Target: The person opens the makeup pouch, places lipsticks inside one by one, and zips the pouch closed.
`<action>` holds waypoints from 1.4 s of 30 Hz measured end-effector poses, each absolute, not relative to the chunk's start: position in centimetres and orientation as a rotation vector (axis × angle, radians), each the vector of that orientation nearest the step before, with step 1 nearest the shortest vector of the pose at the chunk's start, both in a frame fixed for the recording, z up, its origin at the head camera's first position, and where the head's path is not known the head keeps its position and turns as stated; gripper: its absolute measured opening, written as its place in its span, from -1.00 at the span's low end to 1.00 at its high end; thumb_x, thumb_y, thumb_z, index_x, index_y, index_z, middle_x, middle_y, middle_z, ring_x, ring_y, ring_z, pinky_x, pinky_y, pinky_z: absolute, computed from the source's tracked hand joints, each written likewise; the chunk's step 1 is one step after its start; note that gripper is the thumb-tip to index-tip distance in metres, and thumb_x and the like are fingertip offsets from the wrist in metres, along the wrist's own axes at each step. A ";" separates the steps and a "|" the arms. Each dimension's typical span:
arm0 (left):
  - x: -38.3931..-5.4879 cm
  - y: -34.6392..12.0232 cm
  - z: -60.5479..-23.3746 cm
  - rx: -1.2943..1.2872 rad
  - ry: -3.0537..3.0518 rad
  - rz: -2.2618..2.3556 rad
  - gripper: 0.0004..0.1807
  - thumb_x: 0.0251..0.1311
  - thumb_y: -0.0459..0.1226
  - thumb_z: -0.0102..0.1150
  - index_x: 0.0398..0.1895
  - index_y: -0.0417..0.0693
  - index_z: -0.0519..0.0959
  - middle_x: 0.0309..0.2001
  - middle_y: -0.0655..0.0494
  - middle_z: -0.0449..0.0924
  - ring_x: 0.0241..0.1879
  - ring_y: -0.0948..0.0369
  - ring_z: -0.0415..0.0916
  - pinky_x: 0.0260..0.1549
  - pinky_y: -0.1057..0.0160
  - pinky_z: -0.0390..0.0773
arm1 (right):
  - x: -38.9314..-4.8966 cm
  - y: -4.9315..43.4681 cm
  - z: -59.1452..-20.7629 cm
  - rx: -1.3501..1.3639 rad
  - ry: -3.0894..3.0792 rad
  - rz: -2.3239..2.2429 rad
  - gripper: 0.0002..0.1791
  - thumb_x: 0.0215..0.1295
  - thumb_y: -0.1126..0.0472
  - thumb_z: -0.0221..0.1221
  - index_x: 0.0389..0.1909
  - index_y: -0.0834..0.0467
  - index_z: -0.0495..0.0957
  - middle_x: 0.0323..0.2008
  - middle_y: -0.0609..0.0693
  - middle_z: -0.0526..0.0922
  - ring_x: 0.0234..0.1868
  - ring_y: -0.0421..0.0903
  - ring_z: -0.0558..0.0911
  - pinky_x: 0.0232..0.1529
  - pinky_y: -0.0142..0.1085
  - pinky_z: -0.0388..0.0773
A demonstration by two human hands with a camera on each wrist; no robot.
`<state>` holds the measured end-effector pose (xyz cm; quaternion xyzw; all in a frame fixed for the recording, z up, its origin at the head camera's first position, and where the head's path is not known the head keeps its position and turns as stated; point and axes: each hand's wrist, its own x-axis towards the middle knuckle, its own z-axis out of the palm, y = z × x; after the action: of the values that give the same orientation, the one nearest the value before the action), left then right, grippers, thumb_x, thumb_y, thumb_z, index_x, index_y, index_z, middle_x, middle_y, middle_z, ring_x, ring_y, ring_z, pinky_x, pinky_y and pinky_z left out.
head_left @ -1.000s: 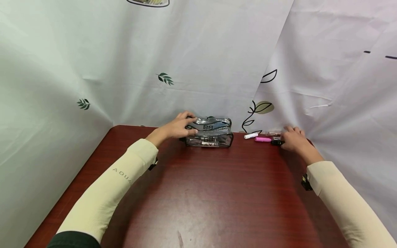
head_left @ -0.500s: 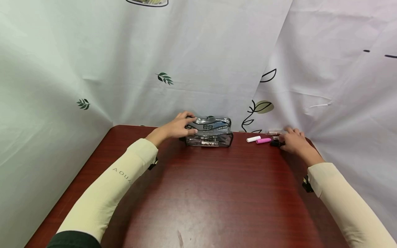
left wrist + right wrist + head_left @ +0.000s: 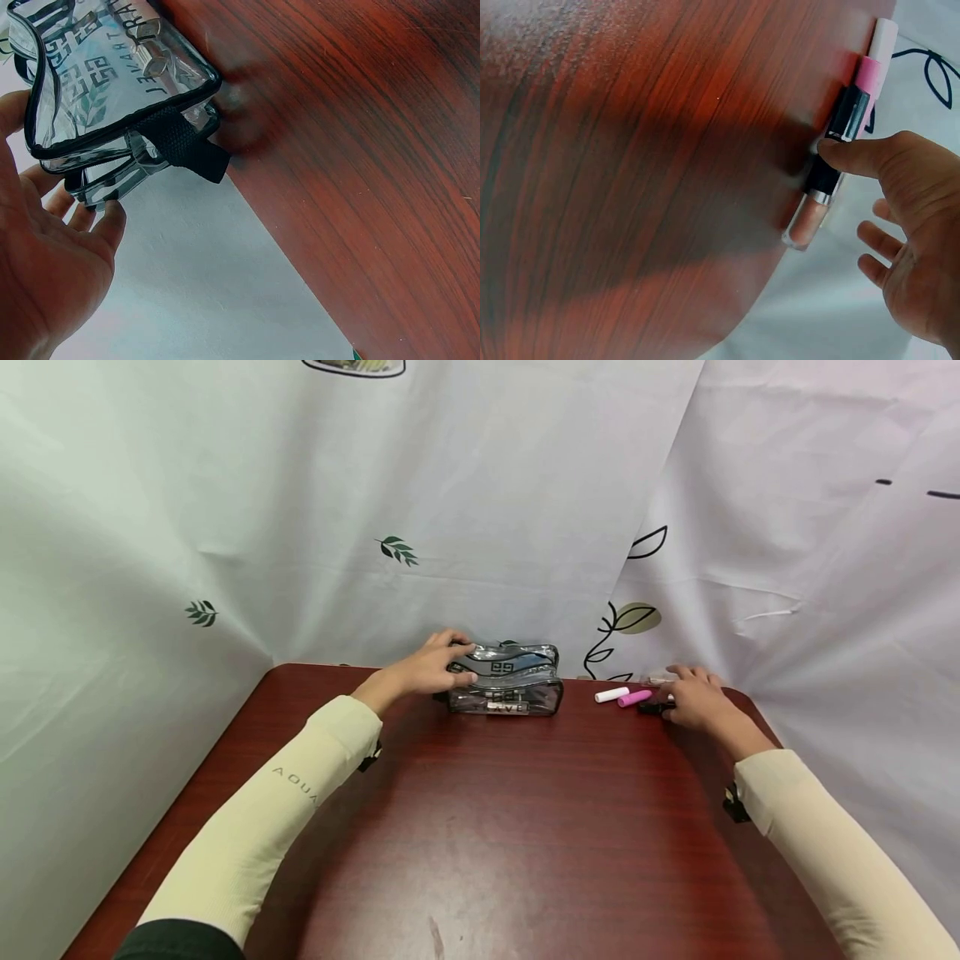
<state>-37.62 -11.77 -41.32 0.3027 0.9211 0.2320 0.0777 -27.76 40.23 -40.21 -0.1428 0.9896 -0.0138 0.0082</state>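
Note:
A clear cosmetic bag [image 3: 506, 700] with black trim stands at the table's back edge, several small items showing through its plastic. My left hand [image 3: 427, 670] grips its left end; in the left wrist view the fingers [image 3: 112, 223] bend round the zip end. At the back right, my right hand [image 3: 699, 702] is at a lip gloss tube [image 3: 810, 217] with a black cap and copper body. The right thumb lies across the cap, while the index finger is hidden behind. A second black-capped tube [image 3: 847, 112] lies end to end with it.
Near the right hand lie a white tube [image 3: 611, 695] and a pink tube [image 3: 634, 697]. Behind them a clear tube [image 3: 658, 678] rests along the back edge. White printed cloth [image 3: 525, 527] hangs right behind the reddish wooden table [image 3: 510, 827].
My right hand has shifted left along the back edge, and the black cap by it has moved left too. The white tube has turned slightly and moved right. Left hand and bag stay put.

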 end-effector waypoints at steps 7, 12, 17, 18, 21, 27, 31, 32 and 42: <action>-40.1 -12.2 -43.7 0.931 2.785 0.672 0.03 0.46 0.43 0.22 0.84 0.21 0.25 0.79 0.12 0.08 0.75 0.00 0.01 0.70 -0.25 0.21 | -27.6 39.7 -39.6 -0.442 3.087 -0.031 -0.55 0.27 0.24 0.48 0.19 0.25 0.80 0.55 0.52 0.37 0.47 0.71 0.34 0.29 0.52 0.34; -39.1 -12.1 -42.9 0.939 2.792 0.672 0.02 0.47 0.42 0.22 0.83 0.17 0.28 0.76 0.09 0.12 0.73 -0.01 0.04 0.68 -0.24 0.23 | -27.6 39.7 -39.6 -0.450 3.091 -0.041 -0.51 0.26 0.25 0.49 0.22 0.25 0.79 0.55 0.52 0.37 0.46 0.71 0.35 0.29 0.52 0.34; -37.5 -11.9 -41.3 0.956 2.769 0.702 0.01 0.53 0.36 0.19 0.83 0.05 0.26 0.77 -0.04 0.11 0.73 -0.11 0.04 0.67 -0.31 0.22 | -27.6 39.6 -39.7 -0.461 3.086 -0.034 -0.69 0.26 0.24 0.48 0.03 0.17 0.86 0.55 0.53 0.38 0.45 0.70 0.34 0.28 0.52 0.33; -36.9 -11.7 -40.7 0.946 2.762 0.689 0.00 0.54 0.34 0.19 0.83 0.03 0.25 0.77 -0.07 0.10 0.73 -0.14 0.04 0.67 -0.31 0.22 | -27.6 39.5 -39.7 -0.463 3.084 -0.032 -0.73 0.26 0.24 0.48 -0.02 0.16 0.87 0.55 0.53 0.38 0.45 0.70 0.34 0.28 0.52 0.32; -36.5 -11.7 -40.3 0.962 2.770 0.682 -0.02 0.56 0.35 0.16 0.82 0.02 0.27 0.75 -0.10 0.12 0.71 -0.18 0.04 0.65 -0.29 0.26 | -27.6 39.5 -39.8 -0.457 3.080 -0.036 -0.79 0.27 0.24 0.47 -0.08 0.13 0.87 0.55 0.53 0.37 0.46 0.69 0.33 0.29 0.52 0.31; -34.7 -11.4 -38.8 0.933 2.741 0.692 -0.07 0.62 0.23 0.17 0.84 -0.02 0.22 0.78 -0.10 0.07 0.75 -0.14 -0.01 0.70 -0.29 0.20 | -27.7 39.5 -39.8 -0.452 3.079 -0.033 -0.80 0.27 0.23 0.47 -0.10 0.12 0.87 0.56 0.52 0.37 0.46 0.68 0.33 0.29 0.52 0.32; -36.7 -11.9 -40.6 0.944 2.750 0.704 -0.01 0.54 0.34 0.20 0.84 0.06 0.25 0.77 0.00 0.10 0.75 -0.07 0.01 0.69 -0.27 0.20 | -27.8 39.6 -39.8 -0.451 3.075 -0.024 -0.80 0.26 0.23 0.48 -0.10 0.11 0.88 0.55 0.52 0.38 0.46 0.68 0.34 0.29 0.52 0.32; -37.0 -12.1 -40.8 0.955 2.751 0.696 0.00 0.53 0.36 0.19 0.83 0.06 0.25 0.76 0.00 0.11 0.74 -0.06 0.02 0.69 -0.25 0.21 | -27.8 39.6 -39.8 -0.454 3.075 -0.023 -0.79 0.26 0.23 0.48 -0.09 0.11 0.87 0.55 0.52 0.38 0.46 0.68 0.34 0.29 0.52 0.32; -35.6 -11.7 -39.6 0.932 2.732 0.748 -0.03 0.55 0.28 0.22 0.83 0.04 0.25 0.77 -0.01 0.10 0.75 -0.09 0.00 0.71 -0.28 0.18 | -27.7 39.6 -38.7 -0.468 3.061 -0.025 -0.75 0.25 0.21 0.49 -0.05 0.13 0.86 0.57 0.52 0.36 0.48 0.71 0.33 0.33 0.55 0.30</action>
<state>-35.57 -11.71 -39.63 0.3116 0.9133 0.2499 0.0796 -27.67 39.58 -38.71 -0.1511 0.9882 -0.0081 0.0225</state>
